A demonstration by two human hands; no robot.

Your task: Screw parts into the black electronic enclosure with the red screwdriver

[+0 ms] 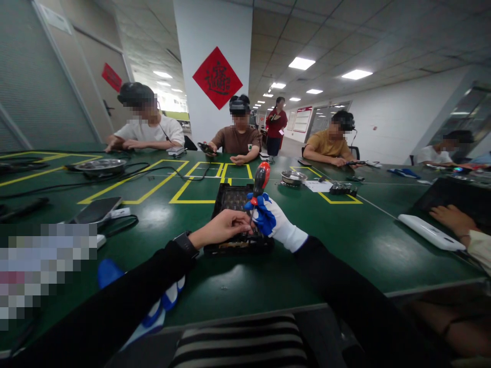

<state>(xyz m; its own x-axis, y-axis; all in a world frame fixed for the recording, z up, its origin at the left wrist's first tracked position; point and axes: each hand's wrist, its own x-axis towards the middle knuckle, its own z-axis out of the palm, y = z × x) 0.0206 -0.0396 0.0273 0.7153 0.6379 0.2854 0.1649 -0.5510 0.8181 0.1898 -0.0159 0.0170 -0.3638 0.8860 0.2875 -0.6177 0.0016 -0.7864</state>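
Note:
A screwdriver (262,179) with a red and black handle stands nearly upright, its shaft pointing down. My right hand (273,216), in a white and blue glove, is closed around it below the handle. My bare left hand (224,226) has its fingers pinched together beside the shaft's lower end; whatever they hold is too small or hidden. Both hands are over a black plastic casing (232,197) lying on the green table (172,276). Its inside is partly covered by my hands, and the screwdriver's tip cannot be made out.
A blue and white glove (169,299) lies under my left forearm. Metal bowls (293,177) stand farther off, near a white paper (319,185) with dark parts. At left are a phone-like dark slab (96,209) and cables. Several people sit around the table; a person's hand (454,220) rests at right.

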